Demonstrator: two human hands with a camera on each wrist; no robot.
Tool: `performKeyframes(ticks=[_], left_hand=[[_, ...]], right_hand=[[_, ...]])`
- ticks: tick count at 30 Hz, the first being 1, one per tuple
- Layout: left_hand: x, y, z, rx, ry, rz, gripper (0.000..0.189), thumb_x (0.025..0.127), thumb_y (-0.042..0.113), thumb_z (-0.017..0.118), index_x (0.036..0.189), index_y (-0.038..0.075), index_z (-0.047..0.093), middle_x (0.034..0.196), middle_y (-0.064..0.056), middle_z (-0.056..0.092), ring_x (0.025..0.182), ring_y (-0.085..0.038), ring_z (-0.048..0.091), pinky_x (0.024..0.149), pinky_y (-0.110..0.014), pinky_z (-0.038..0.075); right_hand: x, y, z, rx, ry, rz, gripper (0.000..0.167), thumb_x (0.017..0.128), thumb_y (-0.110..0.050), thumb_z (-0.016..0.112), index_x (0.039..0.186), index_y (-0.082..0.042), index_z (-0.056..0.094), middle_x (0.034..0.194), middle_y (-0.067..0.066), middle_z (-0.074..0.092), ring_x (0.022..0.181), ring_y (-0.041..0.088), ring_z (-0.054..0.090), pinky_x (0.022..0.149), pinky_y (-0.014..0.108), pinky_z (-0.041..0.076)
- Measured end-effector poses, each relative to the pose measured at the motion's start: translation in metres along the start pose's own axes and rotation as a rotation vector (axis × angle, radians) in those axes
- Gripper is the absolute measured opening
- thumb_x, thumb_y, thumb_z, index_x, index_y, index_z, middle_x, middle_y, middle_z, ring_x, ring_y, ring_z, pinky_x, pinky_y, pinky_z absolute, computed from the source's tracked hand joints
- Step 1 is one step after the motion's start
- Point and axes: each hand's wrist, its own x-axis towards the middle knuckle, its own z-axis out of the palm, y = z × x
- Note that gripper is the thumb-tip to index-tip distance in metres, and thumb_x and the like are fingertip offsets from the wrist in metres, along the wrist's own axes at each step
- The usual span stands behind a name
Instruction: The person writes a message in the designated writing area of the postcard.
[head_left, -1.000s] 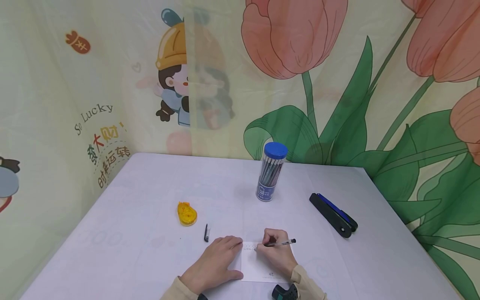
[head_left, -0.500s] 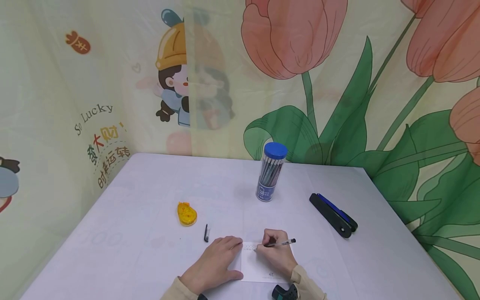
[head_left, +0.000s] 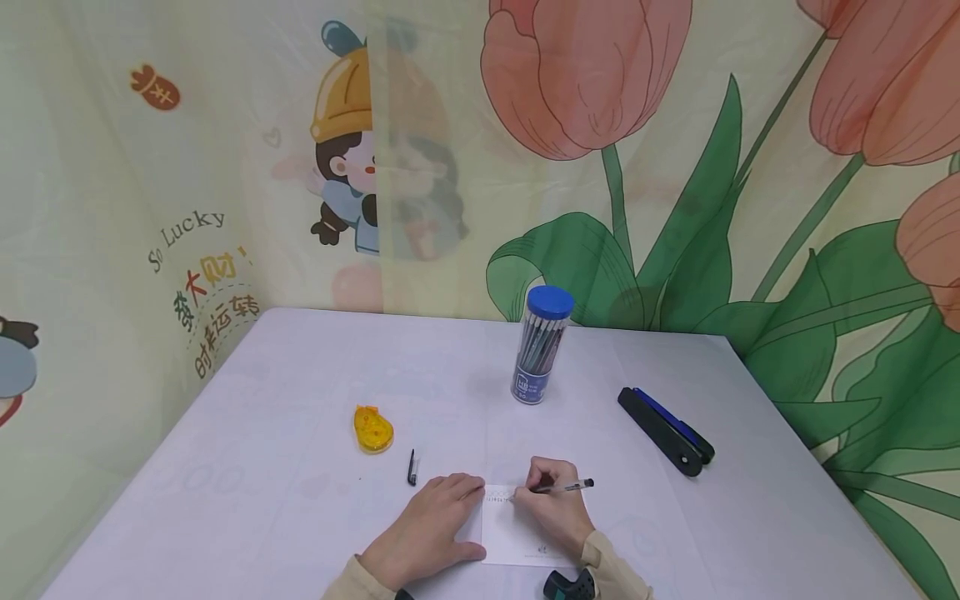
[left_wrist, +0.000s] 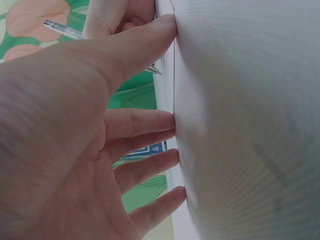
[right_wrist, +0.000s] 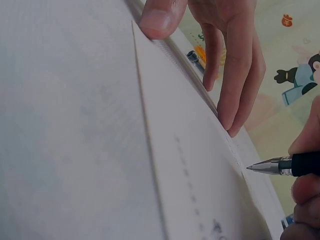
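Observation:
A small white sheet of paper (head_left: 517, 537) lies on the table, with a row of tiny dark marks near its top edge. My right hand (head_left: 558, 508) pinches a pen (head_left: 567, 486), its tip down at the end of that row. In the right wrist view the pen's metal tip (right_wrist: 267, 166) shows close to the paper. Along the paper's left edge rests my left hand (head_left: 438, 527), thumb and fingers spread and fairly straight. The left wrist view shows its fingertips (left_wrist: 167, 120) touching down at that edge.
A black pen cap (head_left: 412, 468) and a yellow pear-shaped item (head_left: 372, 430) lie left of the paper. Farther back stands a clear tub (head_left: 538, 350) of pencils with a blue lid. A black and blue stapler (head_left: 666, 432) lies to the right.
The row of marks on the paper has grown slightly to the right, and the pen tip has shifted a little with it. My left hand has stayed in place.

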Motion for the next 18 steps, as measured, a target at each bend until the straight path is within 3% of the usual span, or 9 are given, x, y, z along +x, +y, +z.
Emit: performKeyframes(ticks=[6,18], left_hand=[[0.000,0.000,0.001,0.004,0.001,0.000,0.069,0.078,0.048,0.075,0.130,0.006,0.059,0.132,-0.001,0.056,0.120,-0.016,0.050,0.105,-0.036,0.040],[0.000,0.001,0.000,-0.010,-0.007,-0.009,0.069,0.078,0.048,0.075,0.130,0.006,0.059,0.133,-0.001,0.056,0.120,-0.017,0.050,0.105,-0.037,0.040]], right_hand=[[0.000,-0.002,0.000,-0.028,0.016,0.008,0.031,0.063,0.018,0.061,0.056,-0.010,0.048,0.055,-0.006,0.051,0.051,0.002,0.046,0.053,0.015,0.036],[-0.005,-0.037,-0.003,-0.033,-0.014,0.015,0.024,0.063,0.018,0.059,0.056,-0.002,0.047,0.055,-0.004,0.051,0.051,0.000,0.044,0.052,0.014,0.035]])
